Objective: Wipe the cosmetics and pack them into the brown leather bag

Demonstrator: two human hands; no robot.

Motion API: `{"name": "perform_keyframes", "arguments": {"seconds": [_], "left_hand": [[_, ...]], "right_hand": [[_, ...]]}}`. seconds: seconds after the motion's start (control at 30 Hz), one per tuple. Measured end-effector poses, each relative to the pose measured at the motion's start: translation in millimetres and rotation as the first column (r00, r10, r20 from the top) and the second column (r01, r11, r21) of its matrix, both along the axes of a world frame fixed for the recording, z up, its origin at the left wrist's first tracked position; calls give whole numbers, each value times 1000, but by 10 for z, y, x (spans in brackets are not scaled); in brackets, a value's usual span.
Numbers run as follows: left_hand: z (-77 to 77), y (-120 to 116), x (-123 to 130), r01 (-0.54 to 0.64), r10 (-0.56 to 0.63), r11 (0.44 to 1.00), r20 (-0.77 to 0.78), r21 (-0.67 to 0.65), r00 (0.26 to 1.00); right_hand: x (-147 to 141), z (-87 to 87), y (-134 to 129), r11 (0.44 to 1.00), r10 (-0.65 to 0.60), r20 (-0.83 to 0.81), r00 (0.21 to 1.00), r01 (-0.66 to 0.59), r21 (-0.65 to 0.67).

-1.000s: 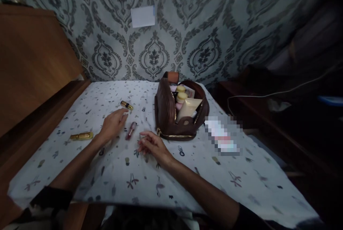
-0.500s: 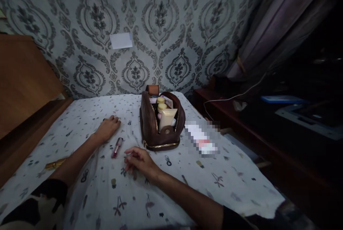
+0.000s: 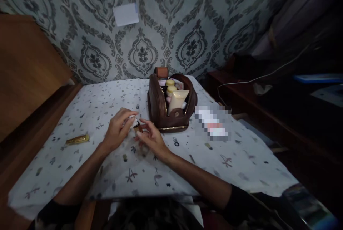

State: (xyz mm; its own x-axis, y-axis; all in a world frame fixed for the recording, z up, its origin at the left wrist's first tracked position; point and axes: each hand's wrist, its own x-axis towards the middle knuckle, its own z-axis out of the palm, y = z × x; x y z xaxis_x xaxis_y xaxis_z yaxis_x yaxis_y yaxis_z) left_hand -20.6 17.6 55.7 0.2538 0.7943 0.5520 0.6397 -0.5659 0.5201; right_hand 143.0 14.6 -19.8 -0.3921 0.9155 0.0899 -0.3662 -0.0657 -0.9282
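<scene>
Near the middle of the cloth-covered table, my left hand (image 3: 119,127) pinches a small white, crumpled-looking thing (image 3: 132,121) between thumb and fingers. My right hand (image 3: 153,140) faces it, thumb and fingertips bent around a small dark brownish thing (image 3: 138,128) whose kind I cannot make out. Both hands are almost touching. Just behind them stands a brown leather toiletry bag (image 3: 157,106), unzipped at the top. A cream-coloured tube (image 3: 177,102) and jars with yellow lids (image 3: 171,89) show inside it. Left of my left hand lies a gold tube (image 3: 77,139).
A pixelated white item (image 3: 213,122) lies right of the bag on the patterned tablecloth (image 3: 187,162). A dark red desk (image 3: 227,85) with a white cable (image 3: 241,82) stands at the right. Brown wood panelling (image 3: 32,69) borders the left side; a patterned wall rises behind.
My left hand has lifted from the cloth and come right, to meet my right hand with a white thing in its fingers. The pink lip gloss tube no longer shows. The view has tipped down.
</scene>
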Motion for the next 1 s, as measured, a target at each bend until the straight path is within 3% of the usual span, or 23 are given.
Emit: {"name": "perform_keyframes", "arguments": {"seconds": [0.13,0.27,0.43,0.6,0.67,0.73,0.87,1.0], "left_hand": [[-184,-64,133,-10,15,999,147,-39,989],[-332,-9,105,-45,138,973,409,-228,902],[-372,11,51,197,204,866,684,-460,700],[-372,-19,76,350,252,793,791,-499,557],[-387,-37,94,322,261,802,780,-503,568],[-402,-55,106,271,237,824,737,-498,633],[-404,-76,84,228,81,872,587,-433,805],[-361,-63,-21,202,-27,910,432,-364,902]], "right_hand": [[-21,-16,-15,999,46,34,998,-45,-24],[-47,-44,-35,994,101,76,992,-99,-35],[-44,-68,-53,998,66,150,986,-66,-10],[-23,-42,-34,994,107,129,986,-105,-27],[-18,-14,-22,988,145,76,986,-140,-67],[-12,14,-15,982,154,28,988,-150,-113],[-1,44,-18,974,139,-14,990,-139,-179],[10,48,-16,973,128,2,992,-125,-195]]}}
